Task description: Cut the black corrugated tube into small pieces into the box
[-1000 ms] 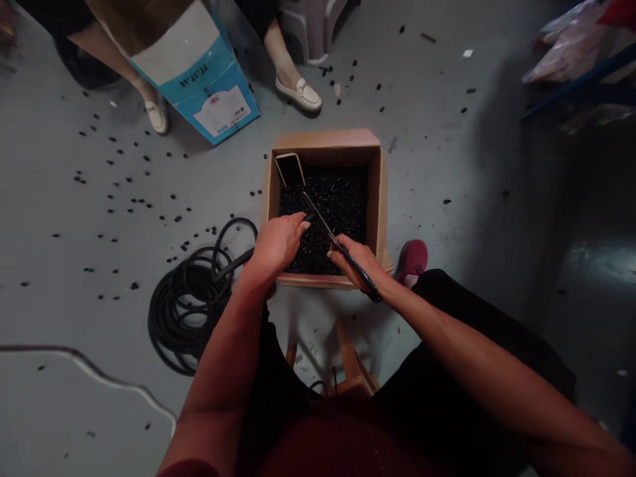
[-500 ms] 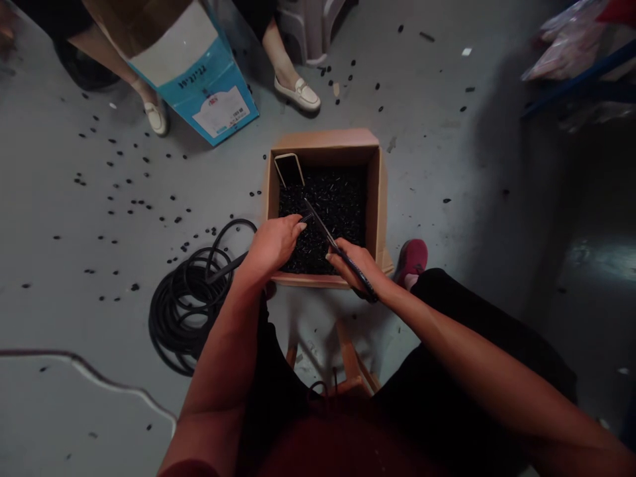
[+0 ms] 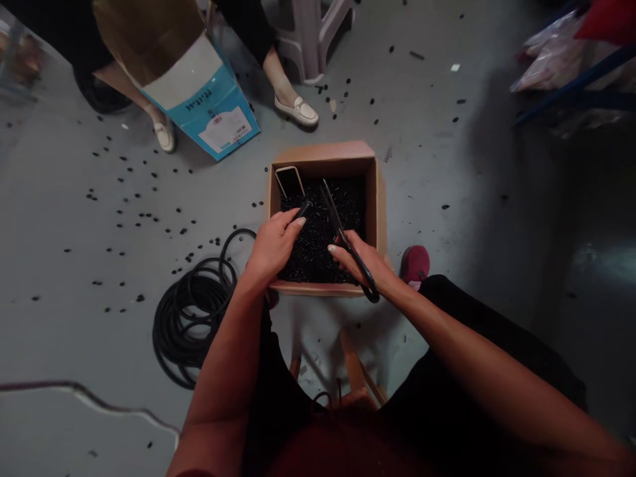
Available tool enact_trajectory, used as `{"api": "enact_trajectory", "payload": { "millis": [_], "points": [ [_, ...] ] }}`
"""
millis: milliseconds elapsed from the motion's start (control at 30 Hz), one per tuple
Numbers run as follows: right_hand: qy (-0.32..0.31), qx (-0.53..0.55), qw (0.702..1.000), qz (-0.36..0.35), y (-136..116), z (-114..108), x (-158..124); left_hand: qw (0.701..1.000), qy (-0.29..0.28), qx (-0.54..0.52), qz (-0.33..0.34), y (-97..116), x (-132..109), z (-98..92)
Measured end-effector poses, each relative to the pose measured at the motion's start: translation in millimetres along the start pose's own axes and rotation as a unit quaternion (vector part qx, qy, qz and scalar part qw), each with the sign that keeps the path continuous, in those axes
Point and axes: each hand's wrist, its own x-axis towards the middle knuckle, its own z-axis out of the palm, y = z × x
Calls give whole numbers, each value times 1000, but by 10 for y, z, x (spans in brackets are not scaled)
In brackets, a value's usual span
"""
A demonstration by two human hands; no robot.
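An open cardboard box (image 3: pixel 379 199) stands on the floor in front of me, filled with short black cut pieces (image 3: pixel 308 255). My left hand (image 3: pixel 273 245) is closed round the end of a black hose (image 3: pixel 301 212), which sticks out over the box. The hose runs back to a coil (image 3: pixel 191 318) on the floor at my left. My right hand (image 3: pixel 360 262) grips a pair of black scissors (image 3: pixel 342 235), with the blades apart and pointing away over the box. A phone (image 3: pixel 289 181) leans in the box's far left corner.
Small black pieces are scattered over the grey floor (image 3: pixel 124 218). Another person's feet in white shoes (image 3: pixel 298 111) and a blue and white carton (image 3: pixel 209 112) lie beyond the box. A plastic stool (image 3: pixel 311 33) stands behind. My red shoe (image 3: pixel 415 263) is right of the box.
The scissor blades have swung from pointing left to pointing away and have come apart. The hose end in my left hand now sticks out further over the box.
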Motion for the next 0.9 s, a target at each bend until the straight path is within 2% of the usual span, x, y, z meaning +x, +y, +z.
{"api": "enact_trajectory", "payload": {
  "millis": [133, 200, 300, 367, 567, 633, 767, 900],
  "points": [
    [20, -21, 999, -38, 27, 12, 10, 994, -11, -106, -21, -23, -5, 21],
    [19, -16, 999, -48, 52, 23, 13, 996, 28, -88, -18, -31, -11, 31],
    [21, -16, 999, -44, 84, 43, 17, 994, 99, -16, -48, -12, -23, 34],
    [17, -19, 999, -39, 92, 53, 16, 991, 117, 28, -59, 13, -31, 33],
    [21, 0, 999, -41, 57, 59, 14, 990, 110, 83, 4, 49, -35, 37],
    [27, 7, 999, -43, 57, 65, 21, 993, 101, 53, 10, 53, -27, 31],
    [36, 25, 997, -70, 86, 89, 32, 998, 49, -46, -10, 60, -10, 28],
    [26, 2, 995, -98, 101, 103, 7, 994, 15, -109, -20, 49, 5, 60]
  ]
}}
